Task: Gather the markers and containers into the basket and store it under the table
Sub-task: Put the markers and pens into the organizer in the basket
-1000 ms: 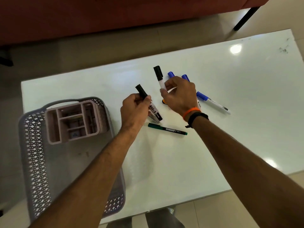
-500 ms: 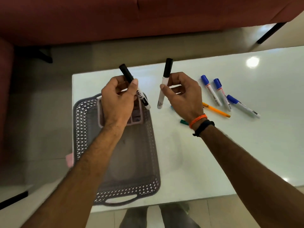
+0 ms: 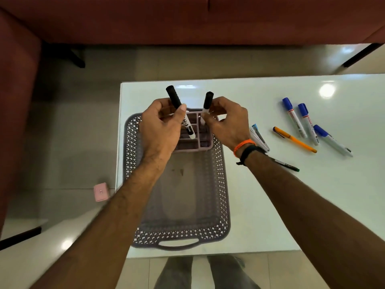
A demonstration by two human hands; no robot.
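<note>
A grey perforated basket [image 3: 218,197] lies on the white table's left end, with a pink divided organiser [image 3: 205,143] at its far end. My left hand [image 3: 161,127] holds a black-capped marker [image 3: 175,99] tilted over the organiser. My right hand [image 3: 227,122] holds a second black-capped marker [image 3: 207,103] upright, its lower end inside an organiser compartment. On the table to the right lie three blue-capped markers [image 3: 293,117], an orange pen [image 3: 293,139], a green pen [image 3: 288,165] and a stapler [image 3: 259,137].
The white table [image 3: 291,205] ends close left of the basket. A small pink object [image 3: 101,191] lies on the floor to the left. A dark red sofa [image 3: 187,19] runs along the far side. My legs show below the table's near edge.
Both hands have carried their black-capped markers left, over the organiser in the basket. The right marker's lower end has gone down into a compartment. The view has shifted toward the basket.
</note>
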